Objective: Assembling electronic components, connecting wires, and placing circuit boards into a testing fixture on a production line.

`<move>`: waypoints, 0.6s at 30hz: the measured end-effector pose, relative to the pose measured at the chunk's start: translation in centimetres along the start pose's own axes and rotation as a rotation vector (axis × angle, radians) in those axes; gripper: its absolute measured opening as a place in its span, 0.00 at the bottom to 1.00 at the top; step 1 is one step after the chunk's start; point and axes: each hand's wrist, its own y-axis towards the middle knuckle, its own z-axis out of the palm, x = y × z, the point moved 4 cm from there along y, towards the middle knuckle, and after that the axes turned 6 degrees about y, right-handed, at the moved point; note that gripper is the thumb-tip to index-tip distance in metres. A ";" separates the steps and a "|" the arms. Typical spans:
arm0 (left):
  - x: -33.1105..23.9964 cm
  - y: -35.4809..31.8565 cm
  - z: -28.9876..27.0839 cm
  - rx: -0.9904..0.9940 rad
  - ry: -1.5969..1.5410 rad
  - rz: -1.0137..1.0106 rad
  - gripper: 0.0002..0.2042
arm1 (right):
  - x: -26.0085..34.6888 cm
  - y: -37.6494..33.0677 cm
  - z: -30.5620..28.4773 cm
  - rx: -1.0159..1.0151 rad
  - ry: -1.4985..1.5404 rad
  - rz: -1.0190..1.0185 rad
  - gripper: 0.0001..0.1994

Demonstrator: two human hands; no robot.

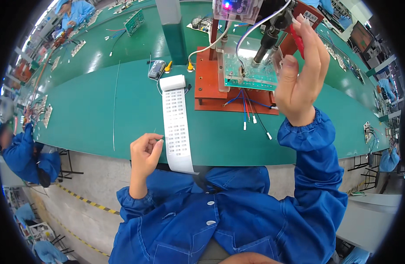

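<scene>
My right hand (302, 77) is raised at the press fixture, its long fingers against the red lever handle (296, 42) and the thumb apart from it. Below the lever, a green circuit board (251, 70) sits under clear plates on the fixture's orange-red base (207, 94). Blue, red and black wires (244, 105) with white plugs hang from the front. My left hand (145, 154) is closed in a pinch just left of the label strip (176, 127); whatever its fingertips hold is too small to make out. The strip unrolls from a white roll (172, 82) over the table's near edge.
A grey post (171, 33) rises behind the roll, near a small dark device (156, 69) and yellow clips (168, 67). A clear box (237, 9) with lit lights tops the fixture. Other boards lie farther off on the green table (88, 97). Co-workers in blue sit at left.
</scene>
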 end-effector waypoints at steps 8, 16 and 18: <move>-0.4 0.4 0.0 -0.004 0.023 0.040 0.04 | -1.3 0.5 -0.2 -0.052 -0.224 -0.275 0.16; 0.1 0.2 -0.3 0.005 0.010 -0.001 0.04 | -2.9 1.3 0.0 -0.106 -0.136 -0.464 0.13; 0.0 0.1 -0.1 0.000 -0.001 0.021 0.04 | -3.1 1.1 -0.1 -0.098 -0.127 -0.473 0.12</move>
